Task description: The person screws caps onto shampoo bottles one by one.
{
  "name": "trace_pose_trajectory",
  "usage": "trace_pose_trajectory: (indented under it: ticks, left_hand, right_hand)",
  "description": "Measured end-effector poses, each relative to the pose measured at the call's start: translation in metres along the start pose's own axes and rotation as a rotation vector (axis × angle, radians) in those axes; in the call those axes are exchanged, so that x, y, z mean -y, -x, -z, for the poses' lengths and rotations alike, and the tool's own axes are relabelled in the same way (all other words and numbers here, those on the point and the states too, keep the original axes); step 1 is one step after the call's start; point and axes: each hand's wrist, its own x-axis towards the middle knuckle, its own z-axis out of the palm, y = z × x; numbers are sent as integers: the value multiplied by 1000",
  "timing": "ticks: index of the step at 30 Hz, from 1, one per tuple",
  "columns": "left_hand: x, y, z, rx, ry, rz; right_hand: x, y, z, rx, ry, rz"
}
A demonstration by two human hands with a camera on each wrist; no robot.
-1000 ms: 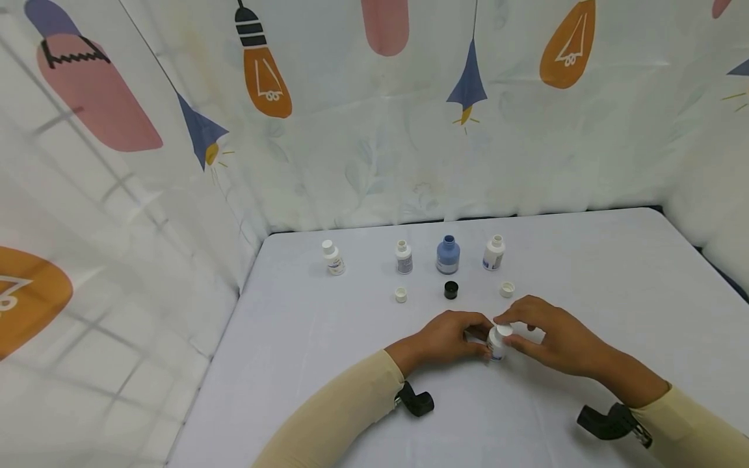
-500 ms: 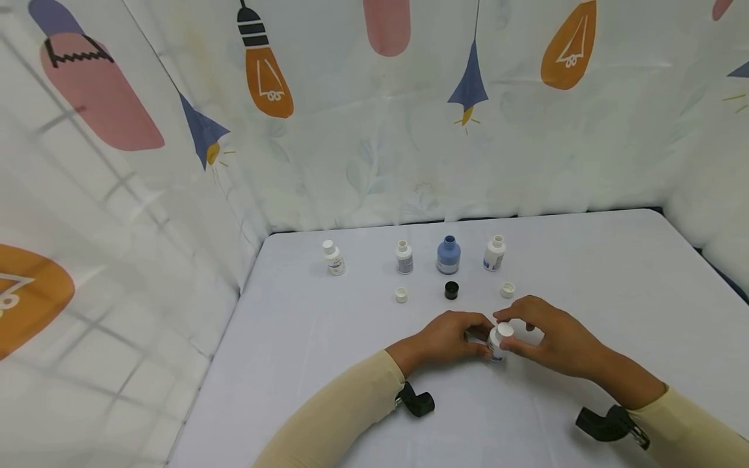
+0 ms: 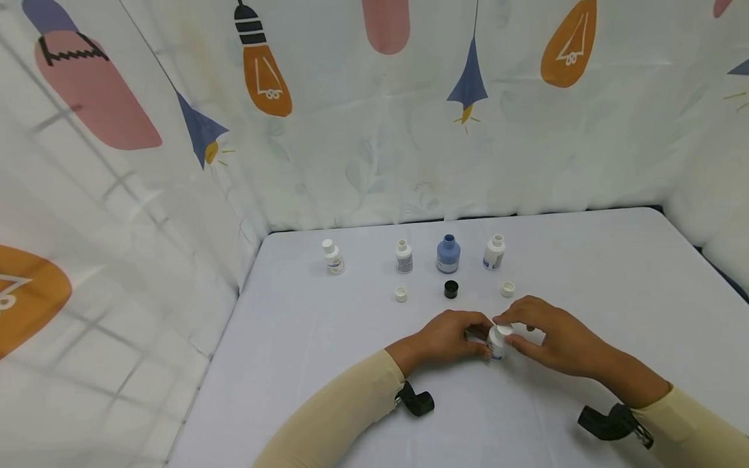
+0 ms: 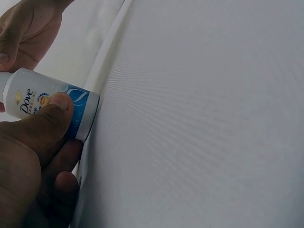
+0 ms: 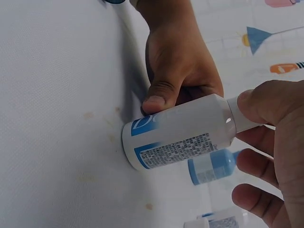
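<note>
A small white Dove bottle (image 3: 495, 349) with a blue-and-white label stands upright on the table between both hands. My left hand (image 3: 449, 338) grips its body from the left, the thumb lying across the label in the left wrist view. On the white cap (image 5: 241, 116) my right hand (image 3: 552, 338) has its thumb and index finger, pinching it from either side. The other right fingers are bent and apart from the bottle in the right wrist view. The cap sits on the bottle's neck.
Farther back stand a capped white bottle (image 3: 333, 259), two uncapped white bottles (image 3: 404, 258) (image 3: 494, 253) and an uncapped blue bottle (image 3: 448, 255). In front of the uncapped ones lie a small white cap (image 3: 400, 295), a black cap (image 3: 450, 290) and another white cap (image 3: 507, 289).
The right thumb and fingertips shift slightly around the cap. The left hand keeps its grip, and the bottle stays in place.
</note>
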Motion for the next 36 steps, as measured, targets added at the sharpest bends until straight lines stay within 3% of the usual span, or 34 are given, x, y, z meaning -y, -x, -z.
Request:
trace_pose_trajectory:
  ticks: [12, 27, 36]
  left_hand:
    - [-2, -1, -1, -8, -19, -5]
    - [-4, -2, 1, 8, 11, -43]
    - [1, -1, 7, -13, 29, -70]
  right_hand:
    - [-2, 2, -4, -25, 32, 26]
    - [-5, 0, -5, -37, -48, 55]
    - [-7, 3, 1, -36, -5, -38]
